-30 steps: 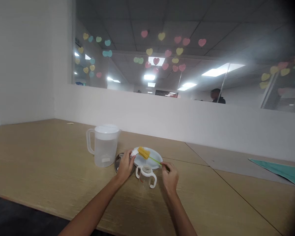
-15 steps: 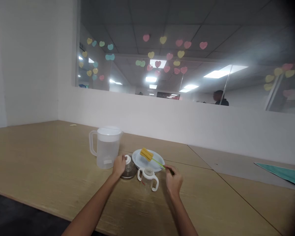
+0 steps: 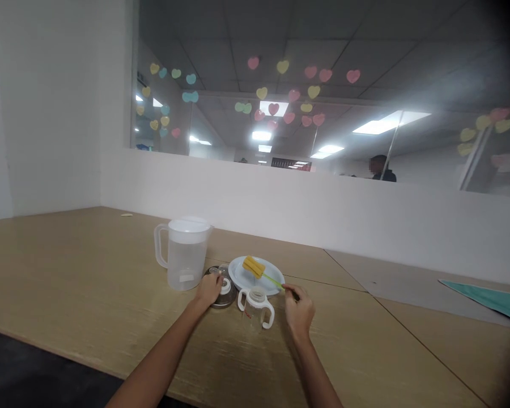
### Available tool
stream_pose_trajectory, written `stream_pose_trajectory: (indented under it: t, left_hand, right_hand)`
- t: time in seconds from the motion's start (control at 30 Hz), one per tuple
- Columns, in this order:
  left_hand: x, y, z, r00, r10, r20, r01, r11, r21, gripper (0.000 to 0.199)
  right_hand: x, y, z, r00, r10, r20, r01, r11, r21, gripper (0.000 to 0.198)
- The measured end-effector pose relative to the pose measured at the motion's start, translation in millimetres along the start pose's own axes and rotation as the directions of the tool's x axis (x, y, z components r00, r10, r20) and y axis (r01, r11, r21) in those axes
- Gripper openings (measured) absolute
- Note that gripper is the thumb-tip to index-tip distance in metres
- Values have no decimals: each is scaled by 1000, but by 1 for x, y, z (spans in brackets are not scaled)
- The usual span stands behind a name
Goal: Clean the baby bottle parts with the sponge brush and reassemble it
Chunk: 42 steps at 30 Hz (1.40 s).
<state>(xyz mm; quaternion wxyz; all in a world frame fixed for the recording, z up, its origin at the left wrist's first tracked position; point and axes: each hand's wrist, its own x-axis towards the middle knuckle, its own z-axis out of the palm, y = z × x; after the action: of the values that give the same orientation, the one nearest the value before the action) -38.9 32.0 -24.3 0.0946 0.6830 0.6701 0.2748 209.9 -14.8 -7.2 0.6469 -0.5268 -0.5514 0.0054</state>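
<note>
My right hand [image 3: 300, 310] is closed around the handle of a bottle brush [image 3: 254, 267], whose yellow sponge head is over a pale blue plate [image 3: 276, 272]. Just in front of the plate stands a clear baby bottle [image 3: 254, 311] without a lid, with white handles on both sides. My left hand [image 3: 209, 290] reaches over a small dark dish [image 3: 221, 304], thumb and fingers pinched together. Touching or close to those fingertips are a white bottle ring [image 3: 225, 286] and a clear cap [image 3: 223, 268]; what exactly is gripped is unclear.
A translucent lidded pitcher [image 3: 187, 255] holding clear liquid stands left of the dish. A green cloth [image 3: 488, 300] lies at the right. Behind the wooden table [image 3: 89, 283] rise a white wall and a window with heart stickers; a person [image 3: 381, 169] is beyond the glass.
My left hand has shifted slightly right and up over the dish. The white ring now sits lower, with the clear cap showing behind it. The right hand and brush stay nearly still.
</note>
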Motion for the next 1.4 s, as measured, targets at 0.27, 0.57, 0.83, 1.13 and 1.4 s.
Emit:
stream_pose_trajectory:
  t: [0.27, 0.57, 0.83, 1.13, 1.4]
  left_hand:
    - [1, 0, -4, 997, -65, -36, 66, 998, 24, 33]
    - [-4, 3, -4, 992, 22, -125, -6, 991, 133, 44]
    - [-33, 29, -14, 803, 529, -274, -570, 815, -98, 41]
    - [-67, 70, 12, 697, 657, -286, -717, 635, -288, 48]
    - [-67, 69, 31, 865, 476, -156, -455, 616, -643, 59]
  right_hand:
    - [0, 1, 0, 1000, 7, 5, -7, 1000, -18, 31]
    - [1, 2, 0, 1000, 14, -3, -14, 999, -39, 33]
    - [1, -2, -2, 980, 145, -139, -151, 988, -36, 42]
    - [3, -1, -5, 926, 304, -225, -321, 946, -43, 40]
    - [6, 6, -7, 857, 375, -354, -429, 899, -87, 28]
